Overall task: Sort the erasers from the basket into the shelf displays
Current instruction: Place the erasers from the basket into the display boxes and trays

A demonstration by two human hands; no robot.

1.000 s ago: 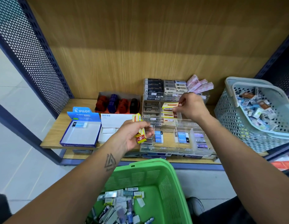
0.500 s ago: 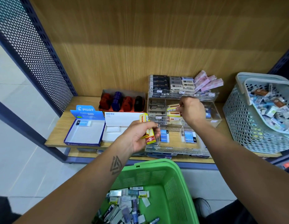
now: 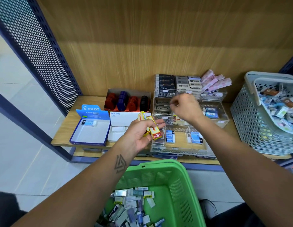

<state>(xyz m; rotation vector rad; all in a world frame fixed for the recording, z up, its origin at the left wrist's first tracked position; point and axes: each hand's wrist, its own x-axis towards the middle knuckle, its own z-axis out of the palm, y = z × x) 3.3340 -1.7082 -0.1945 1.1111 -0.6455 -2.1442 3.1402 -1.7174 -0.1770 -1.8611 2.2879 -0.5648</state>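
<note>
my left hand [image 3: 139, 136] holds a few small yellow and red erasers [image 3: 151, 128] in curled fingers, just in front of the clear shelf display [image 3: 183, 141]. my right hand [image 3: 186, 108] hangs over the display, fingers loosely bent; i cannot tell if it holds anything. they look light and stiff, so i would pinch one by its long sides.

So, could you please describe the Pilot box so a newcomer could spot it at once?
Look at the wooden shelf, at its left end beside the perforated side panel. The Pilot box is the open blue carton there, left of the white box. It alone has a raised blue flap, and only one eraser lies inside.
</note>
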